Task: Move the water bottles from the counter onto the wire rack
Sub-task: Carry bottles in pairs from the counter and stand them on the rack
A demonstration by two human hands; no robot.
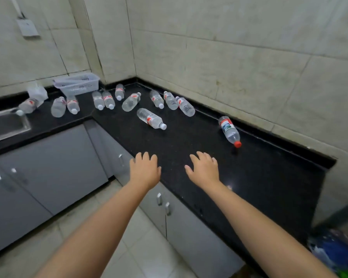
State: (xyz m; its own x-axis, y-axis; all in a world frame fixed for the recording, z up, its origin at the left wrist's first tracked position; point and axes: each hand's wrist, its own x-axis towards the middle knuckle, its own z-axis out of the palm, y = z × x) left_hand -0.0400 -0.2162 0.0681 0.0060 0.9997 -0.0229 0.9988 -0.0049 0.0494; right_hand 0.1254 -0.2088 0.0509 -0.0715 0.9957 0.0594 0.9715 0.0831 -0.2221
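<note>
Bottles (151, 118) lying flat, leftmost bottle (27, 106) blurred

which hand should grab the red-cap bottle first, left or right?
Right, probably. The right hand is open over the counter, on the same side as the red-cap bottle, which lies on its side by the wall. The left hand, also open, is farther away and would have to cross over.
</note>
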